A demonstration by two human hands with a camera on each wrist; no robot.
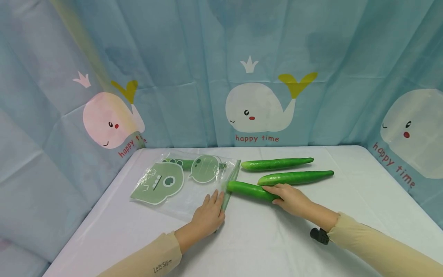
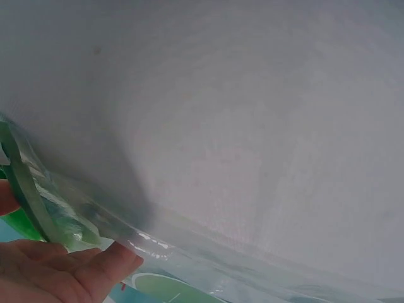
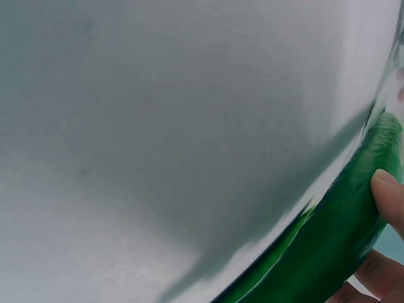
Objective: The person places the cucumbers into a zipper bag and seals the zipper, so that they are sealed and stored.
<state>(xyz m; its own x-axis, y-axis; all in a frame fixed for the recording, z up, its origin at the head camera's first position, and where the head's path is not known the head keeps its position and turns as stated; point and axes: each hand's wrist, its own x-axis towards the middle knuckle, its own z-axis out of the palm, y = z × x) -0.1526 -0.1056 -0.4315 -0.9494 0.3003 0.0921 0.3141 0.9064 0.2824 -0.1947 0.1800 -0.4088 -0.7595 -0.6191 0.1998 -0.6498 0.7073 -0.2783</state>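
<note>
My right hand (image 1: 293, 199) grips a green cucumber (image 1: 250, 190), thumb on one side and fingers on the other. That cucumber's left end is right at the green-edged mouth of a clear plastic bag (image 1: 188, 196) printed with green cartoon shapes. In the right wrist view the thumb (image 3: 386, 194) presses on the cucumber's skin. My left hand (image 1: 207, 216) holds the bag near its mouth, and in the left wrist view the green edge strip (image 2: 28, 183) runs between thumb and fingers. Inside the bag, partly hidden by the print, lies another cucumber (image 1: 187, 164).
Two more cucumbers lie behind the right hand, one at the back (image 1: 277, 164) and one nearer (image 1: 297, 177). A white cloth covers the table (image 1: 259, 246). Blue curtains (image 1: 194, 111) with whale prints stand along the back and sides.
</note>
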